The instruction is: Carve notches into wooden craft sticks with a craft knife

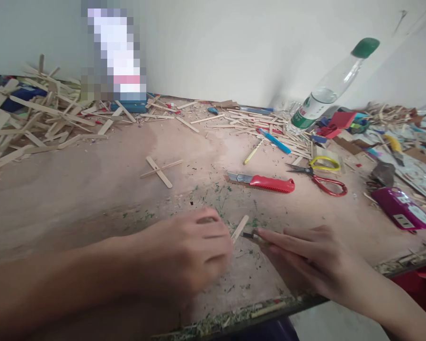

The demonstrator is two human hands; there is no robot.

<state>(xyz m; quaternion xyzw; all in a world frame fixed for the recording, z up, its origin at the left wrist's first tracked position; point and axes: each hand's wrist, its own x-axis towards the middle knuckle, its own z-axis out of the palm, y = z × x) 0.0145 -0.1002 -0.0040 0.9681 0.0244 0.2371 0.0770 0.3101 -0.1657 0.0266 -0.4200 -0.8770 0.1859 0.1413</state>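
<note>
The wooden stick (240,228) is on the near side of the red knife (273,183), its free end pointing toward that knife. The left hand (199,251), also nearer than the knife, is curled with its fingers drawn together over the stick's other end; fingertip contact is hidden, so the grip cannot be told. The right hand (308,255) pinches a small blade (248,235) between thumb and fingers, its tip just beside the stick. Handling (judged): the stick should be light, stiff and dry, with little slip, but thin enough to split or snap. Hold it flat by the broad faces, close to the worked end, fingertips clear of the edge.
</note>
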